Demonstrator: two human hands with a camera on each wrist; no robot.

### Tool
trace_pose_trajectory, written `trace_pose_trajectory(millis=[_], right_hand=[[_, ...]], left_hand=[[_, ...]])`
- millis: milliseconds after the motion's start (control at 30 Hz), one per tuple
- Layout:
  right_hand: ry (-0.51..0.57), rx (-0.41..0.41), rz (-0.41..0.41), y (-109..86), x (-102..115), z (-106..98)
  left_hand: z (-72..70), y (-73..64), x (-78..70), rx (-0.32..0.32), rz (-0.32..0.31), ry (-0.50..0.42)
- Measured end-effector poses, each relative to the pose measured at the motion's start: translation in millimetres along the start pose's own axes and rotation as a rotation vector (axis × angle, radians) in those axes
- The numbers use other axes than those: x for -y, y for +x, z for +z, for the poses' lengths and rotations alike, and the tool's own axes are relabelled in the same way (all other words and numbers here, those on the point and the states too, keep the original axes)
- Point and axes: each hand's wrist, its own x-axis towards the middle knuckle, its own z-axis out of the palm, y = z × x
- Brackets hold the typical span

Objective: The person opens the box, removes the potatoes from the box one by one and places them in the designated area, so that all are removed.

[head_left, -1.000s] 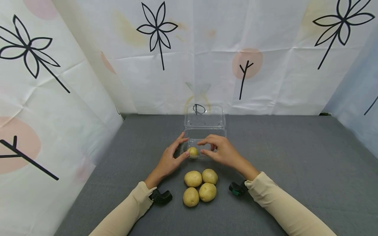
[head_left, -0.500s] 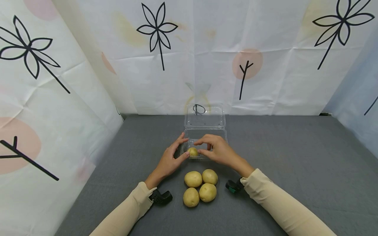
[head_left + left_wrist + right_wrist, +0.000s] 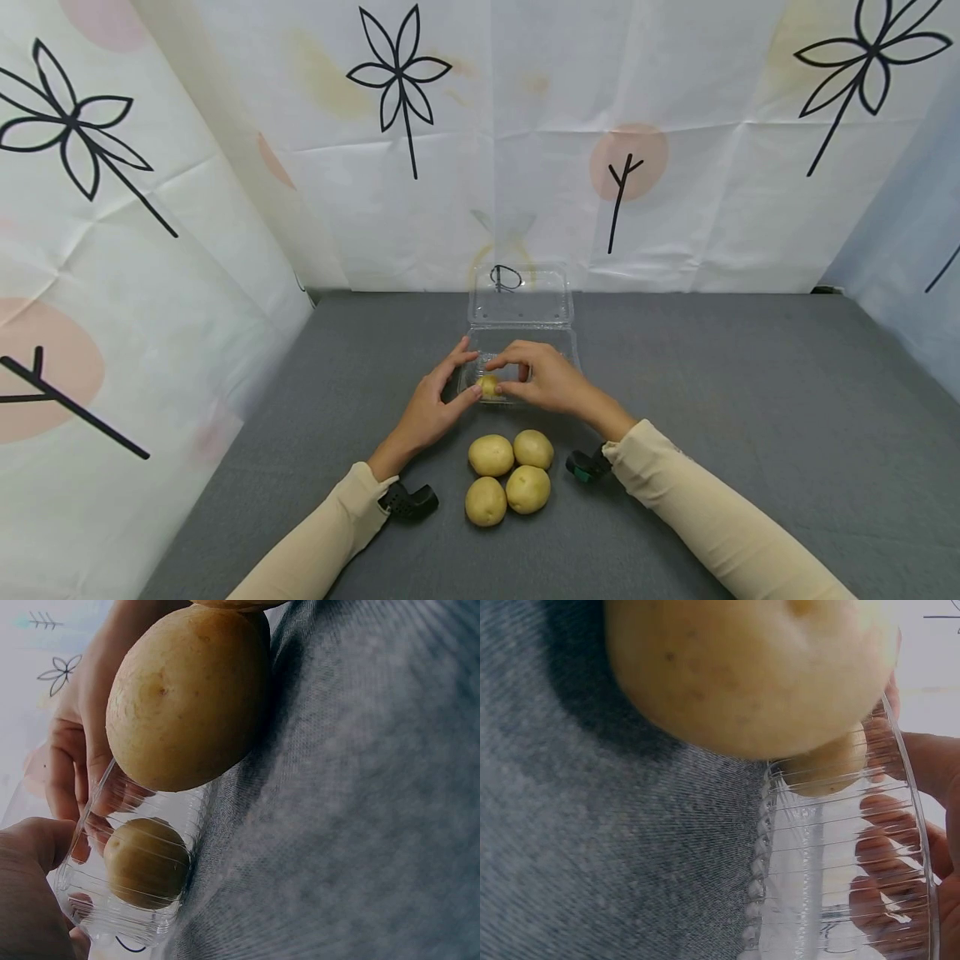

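Note:
A clear plastic clamshell container (image 3: 525, 339) stands at the middle back of the table with its lid raised. One potato (image 3: 488, 386) lies in its front left corner, seen through the ribbed wall in the left wrist view. My left hand (image 3: 431, 411) holds that corner, thumb at the front rim and fingers along the left side. My right hand (image 3: 551, 379) reaches over the container, its fingers curved with a gap to the thumb, the thumb tip right at the potato's right side. In the right wrist view its fingers (image 3: 889, 855) hang behind the ribbed wall.
In front of the container, several potatoes (image 3: 527, 489) sit in a close cluster on the grey tablecloth (image 3: 712, 400), between the two forearms. A white patterned cloth backdrop (image 3: 525, 183) rises behind the table. Black wrist cameras (image 3: 408, 502) hang below both cuffs.
My right hand has moved left, its thumb now overlapping the potato in the container. My left hand, the container and the clustered potatoes have stayed in place.

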Motion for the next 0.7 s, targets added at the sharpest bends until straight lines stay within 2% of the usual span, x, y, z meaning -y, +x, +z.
trace_pose_trajectory(millis=[200,467,700], right_hand=[[0.039,0.046,0.013,2.6,-3,-2],[0.06,0.095,0.039,6.3,-8,-1],[0.088,0.134,0.042,8.1,-8,-1]], left_hand=[[0.4,0.6,3.7,0.002,0.0,0.005],[9.0,5.6,41.3,-0.013,0.014,0.013],[8.4,5.5,45.1,-0.02,0.027,0.003]])
